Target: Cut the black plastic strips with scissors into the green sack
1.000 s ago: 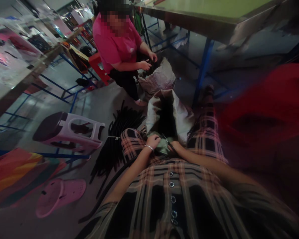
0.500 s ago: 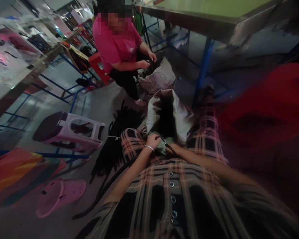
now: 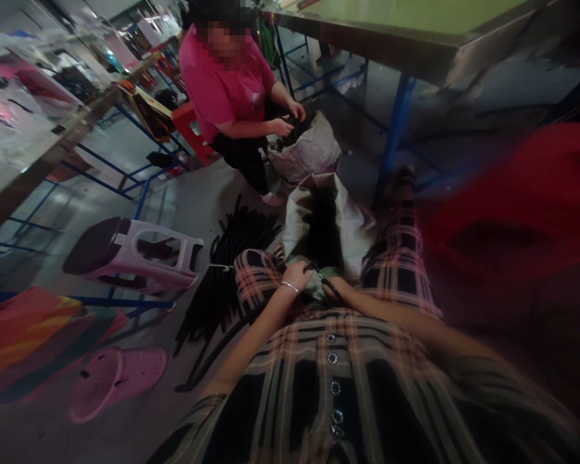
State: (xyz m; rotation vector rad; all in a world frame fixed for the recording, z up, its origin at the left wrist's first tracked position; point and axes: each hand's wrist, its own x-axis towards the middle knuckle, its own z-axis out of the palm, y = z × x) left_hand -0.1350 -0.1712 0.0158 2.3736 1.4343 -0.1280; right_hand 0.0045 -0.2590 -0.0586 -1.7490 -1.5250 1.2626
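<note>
I sit with a grey sack (image 3: 352, 225) between my knees, its mouth open on dark contents. My left hand (image 3: 297, 274), a bangle at the wrist, is closed on the end of a long black strip (image 3: 222, 351) that trails down to the floor on my left. My right hand (image 3: 336, 288) is closed around the handles of scissors (image 3: 321, 276), whose blades point toward my left hand. Both hands rest over a greenish cloth on my lap.
A heap of black strips (image 3: 232, 258) lies on the floor at my left. A tipped white stool (image 3: 140, 251) and a pink clog (image 3: 116, 380) lie further left. A person in a pink shirt (image 3: 227, 84) handles another sack (image 3: 309, 151). A green-topped table (image 3: 415, 26) stands ahead.
The trailing black strip has swung on the floor, its far end now closer to my leg. My hands have barely shifted at the scissors.
</note>
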